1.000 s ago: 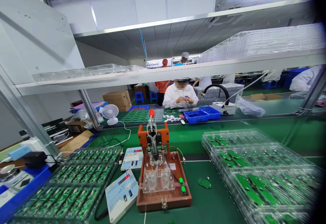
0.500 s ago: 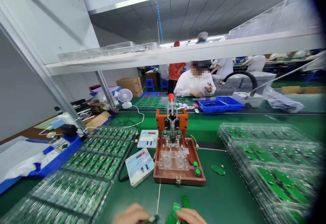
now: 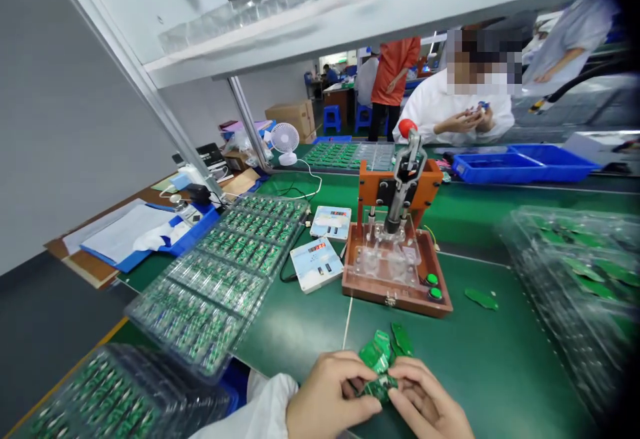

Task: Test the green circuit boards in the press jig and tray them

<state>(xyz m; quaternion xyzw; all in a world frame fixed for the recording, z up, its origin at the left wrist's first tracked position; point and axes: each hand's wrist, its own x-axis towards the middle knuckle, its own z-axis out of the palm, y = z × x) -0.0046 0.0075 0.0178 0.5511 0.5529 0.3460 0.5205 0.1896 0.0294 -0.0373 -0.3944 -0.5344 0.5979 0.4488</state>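
Observation:
Both my hands meet low in the view over the green table. My left hand (image 3: 335, 396) pinches the left side of a small green circuit board (image 3: 379, 388). On its right side, my right hand (image 3: 430, 399) grips the same board between thumb and fingers. Just beyond my fingertips lie a few green board pieces (image 3: 376, 351), with another green piece (image 3: 401, 339) beside them. Farther ahead stands a brown wooden test box (image 3: 395, 296) with an orange frame, a clamp with a red knob (image 3: 407, 128) and two green buttons.
Left are trays of boards (image 3: 240, 259), a tray stack (image 3: 100, 399) and two blue-white meters (image 3: 316, 264). More trays (image 3: 575, 272) stand right, near a loose green board (image 3: 481, 298). A person in white (image 3: 457, 106) sits across, behind blue bins (image 3: 500, 166). A shelf (image 3: 300, 32) hangs above.
The view has tilted down and turned left. My hands have come together, and both now hold one small board. The green piece near my right hand is released onto the table.

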